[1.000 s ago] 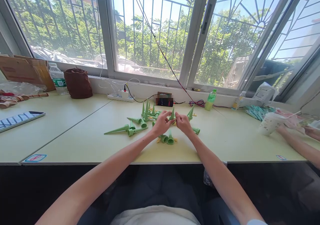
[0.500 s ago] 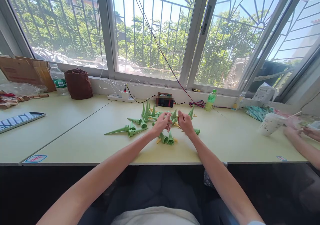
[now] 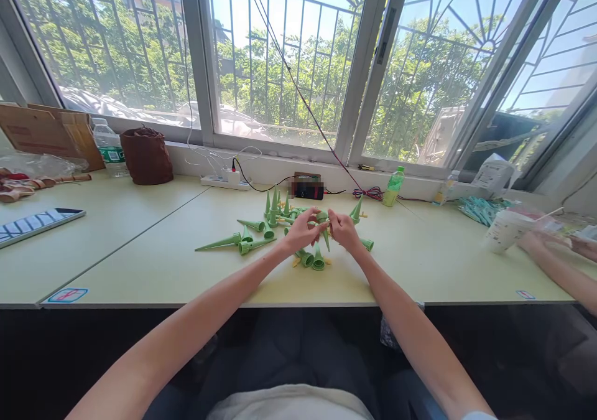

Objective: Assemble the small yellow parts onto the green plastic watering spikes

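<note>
My left hand [image 3: 304, 230] is closed around the capped end of a green plastic plant-watering spike [image 3: 327, 240], whose tip points down toward the table. Against the same spike, my right hand [image 3: 344, 228] has its fingers pinched together; whatever small part they hold is hidden. More green spikes lie close by: several stand point-up [image 3: 274, 203] behind my left hand, and a long one [image 3: 219, 242] lies to the left. Two open-ended spikes [image 3: 318, 262] rest just in front of my hands, with small yellow pieces [image 3: 327, 261] beside them.
A phone with a cable [image 3: 308, 190] leans by the windowsill, near a green bottle [image 3: 393, 187]. Toward the left are a brown fabric pouch [image 3: 147, 157], a water bottle [image 3: 111, 149] and a tablet-like device [image 3: 40, 226]. Another person's hands [image 3: 541, 246] work at right beside a white cup [image 3: 506, 232].
My right hand has moved left to meet my left hand. The spike in my left hand now shows tip-down between both hands. The other person's hand has shifted slightly left.
</note>
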The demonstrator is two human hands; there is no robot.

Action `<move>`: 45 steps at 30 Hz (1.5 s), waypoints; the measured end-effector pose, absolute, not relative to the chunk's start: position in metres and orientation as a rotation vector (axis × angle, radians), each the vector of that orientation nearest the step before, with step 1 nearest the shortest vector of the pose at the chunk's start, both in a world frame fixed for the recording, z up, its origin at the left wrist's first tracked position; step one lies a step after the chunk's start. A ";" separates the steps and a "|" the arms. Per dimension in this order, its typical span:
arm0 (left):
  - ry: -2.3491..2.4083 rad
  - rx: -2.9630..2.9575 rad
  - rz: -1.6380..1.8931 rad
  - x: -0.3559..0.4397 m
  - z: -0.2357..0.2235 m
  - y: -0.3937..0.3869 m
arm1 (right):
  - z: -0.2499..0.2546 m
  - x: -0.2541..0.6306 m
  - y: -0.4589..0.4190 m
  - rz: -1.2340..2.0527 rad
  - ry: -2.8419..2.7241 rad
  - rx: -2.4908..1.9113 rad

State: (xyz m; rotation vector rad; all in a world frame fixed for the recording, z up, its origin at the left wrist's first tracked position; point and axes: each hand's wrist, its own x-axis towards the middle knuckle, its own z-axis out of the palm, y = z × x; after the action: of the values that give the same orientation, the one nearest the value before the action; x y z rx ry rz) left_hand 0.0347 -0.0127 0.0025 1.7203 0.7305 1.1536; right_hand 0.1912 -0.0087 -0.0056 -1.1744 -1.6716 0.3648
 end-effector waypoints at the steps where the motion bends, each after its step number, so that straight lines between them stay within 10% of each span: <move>1: 0.749 1.817 1.183 0.034 0.001 -0.013 | -0.006 0.191 -0.008 0.385 -1.657 -1.179; 30: 0.626 1.052 0.787 0.033 0.014 -0.012 | -0.006 0.189 -0.009 0.350 -1.690 -1.155; 45: 0.675 2.059 1.099 0.028 0.002 -0.012 | -0.001 0.191 -0.013 0.716 -1.519 -1.161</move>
State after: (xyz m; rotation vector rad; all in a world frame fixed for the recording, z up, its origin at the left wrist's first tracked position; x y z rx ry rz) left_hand 0.0282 -0.0124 0.0019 2.0593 0.6750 1.0986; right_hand 0.1907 -0.0128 -0.0010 -1.1611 -1.5188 0.7159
